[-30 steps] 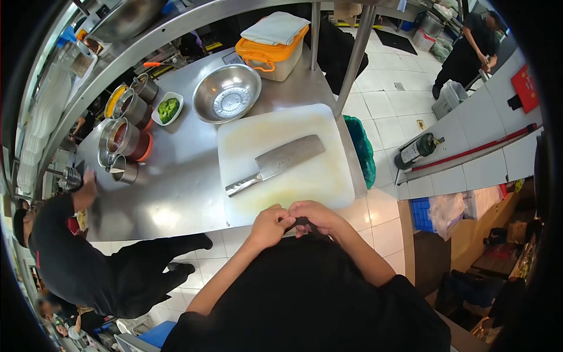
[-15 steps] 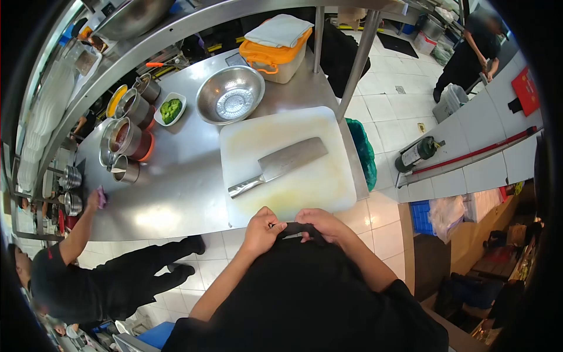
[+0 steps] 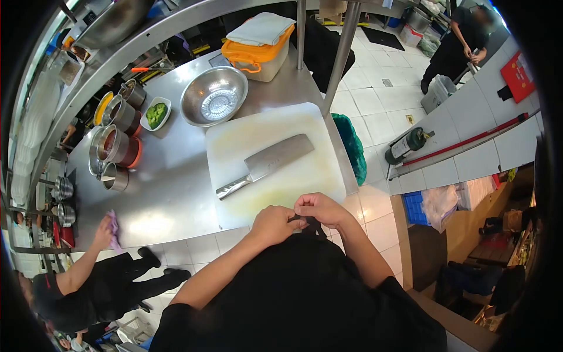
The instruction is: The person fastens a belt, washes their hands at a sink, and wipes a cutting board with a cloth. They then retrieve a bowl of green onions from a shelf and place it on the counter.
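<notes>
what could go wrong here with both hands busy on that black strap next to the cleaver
1. The left hand and right hand pinch the black strap at the near edge of the cutting board; the cleaver lies loose on it, so a sudden jerk might knock it.
2. A co-worker's hand wipes the same steel table with a purple cloth; a bump could jostle the board.

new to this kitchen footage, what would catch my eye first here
A big steel cleaver lies flat on the white cutting board in the middle of the steel table. Just below it, the left hand and right hand meet at the person's front, pinching a black strap. Behind the board sits a steel colander, and at the table's near left edge a co-worker's hand holds a purple cloth.
</notes>
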### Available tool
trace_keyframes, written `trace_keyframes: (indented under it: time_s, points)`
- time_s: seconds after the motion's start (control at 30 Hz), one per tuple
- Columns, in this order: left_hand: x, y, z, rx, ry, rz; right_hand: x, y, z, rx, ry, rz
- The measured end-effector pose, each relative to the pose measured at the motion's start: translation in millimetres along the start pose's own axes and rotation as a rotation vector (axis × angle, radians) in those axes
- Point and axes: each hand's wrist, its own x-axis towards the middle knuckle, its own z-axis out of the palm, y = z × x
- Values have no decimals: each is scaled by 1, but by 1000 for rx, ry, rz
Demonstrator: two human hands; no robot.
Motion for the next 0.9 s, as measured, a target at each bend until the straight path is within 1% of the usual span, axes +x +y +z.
trace_keyframes:
  time_s: [0.03,0.07,0.13,0.27,0.33,0.57,0.63,0.67,0.73,0.77,0.83,0.87,0.9]
  points:
    - [4,-7,5,37,129,104,-1,-5,0,-39,-36,-8]
    - [6,-12,8,38,133,108,-1,-8,0,-44,-36,-12]
    - [3,-18,11,-75,216,225,-2,-8,4,-73,-53,-10]
    - [-6,-25,10,-98,220,183,1,6,7,-65,-56,11]
    - [-10,-34,12,-167,248,184,-1,12,11,34,-41,0]
    - [-13,-52,16,-237,343,164,-3,18,13,52,-42,22]
    - [-14,-55,16,-404,252,39,-5,21,15,49,8,45]
    - [-11,-55,14,-402,251,40,-5,19,15,50,9,43]
    - [-7,-42,1,-105,123,75,-8,17,15,114,122,104]
    - [-5,-37,1,-106,122,75,-8,18,11,114,123,106]
    - [2,-22,1,29,21,133,-7,18,2,93,102,108]
    - [5,-12,-2,32,17,135,-6,17,2,96,105,105]
    - [8,0,-5,128,-27,147,-6,17,2,89,109,105]
